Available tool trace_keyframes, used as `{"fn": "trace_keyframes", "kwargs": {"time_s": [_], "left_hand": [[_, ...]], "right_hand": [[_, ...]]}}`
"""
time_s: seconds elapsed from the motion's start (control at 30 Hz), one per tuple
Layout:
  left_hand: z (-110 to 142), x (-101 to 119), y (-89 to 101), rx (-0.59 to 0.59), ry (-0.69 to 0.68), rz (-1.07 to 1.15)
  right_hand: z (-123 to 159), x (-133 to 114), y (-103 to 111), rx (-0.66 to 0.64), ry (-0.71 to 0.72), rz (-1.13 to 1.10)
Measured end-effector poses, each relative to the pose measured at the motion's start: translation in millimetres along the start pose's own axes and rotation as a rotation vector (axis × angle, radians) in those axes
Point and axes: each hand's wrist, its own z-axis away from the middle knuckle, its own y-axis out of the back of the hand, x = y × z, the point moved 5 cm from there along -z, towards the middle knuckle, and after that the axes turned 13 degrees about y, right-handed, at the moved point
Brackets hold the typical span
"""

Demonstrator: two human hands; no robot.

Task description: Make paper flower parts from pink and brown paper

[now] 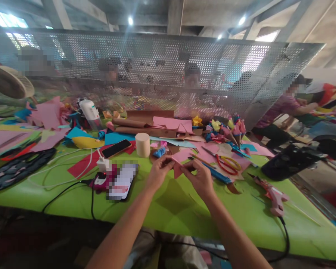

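Note:
A small folded piece of pink paper is pinched between both my hands, above the front of the green table. My left hand grips its upper left side, thumb and fingers pressed together. From the right, my right hand holds its other edge between thumb and fingertips. Just beyond my hands lie a blue glue-like tube and a cream cylinder. To the right of my right hand rest scissors with red and yellow handles and a blue cutter-like tool.
The green table carries a pink glue gun on the right, with its cord over the front edge. Left are a lit phone, a dark phone and a power strip. A perforated metal screen stands behind; another person sits right.

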Motion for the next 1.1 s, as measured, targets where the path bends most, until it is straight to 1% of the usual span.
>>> {"fn": "trace_keyframes", "kwargs": {"time_s": [0.13,0.37,0.53,0.63,0.73,0.87,1.1], "left_hand": [[2,3,0.8,0.027,0.037,-0.020],[4,6,-0.6,0.013,0.040,0.025],[4,6,0.7,0.032,0.049,0.019],[4,5,0.1,0.010,0.058,-0.005],[3,5,-1.4,-0.008,0.040,-0.039],[4,6,-1.6,0.020,0.032,-0.044],[5,8,0.7,0.084,-0.002,-0.045]], "right_hand": [[0,-3,2,-0.002,0.008,0.035],[-1,-11,3,-0.010,0.072,0.092],[0,-15,1,-0.046,0.079,0.129],[0,-15,1,-0.032,0.080,0.127],[1,-13,0,-0.031,0.080,0.108],[2,-10,-3,-0.043,0.065,0.077],[4,-4,-11,-0.080,-0.049,-0.091]]}}
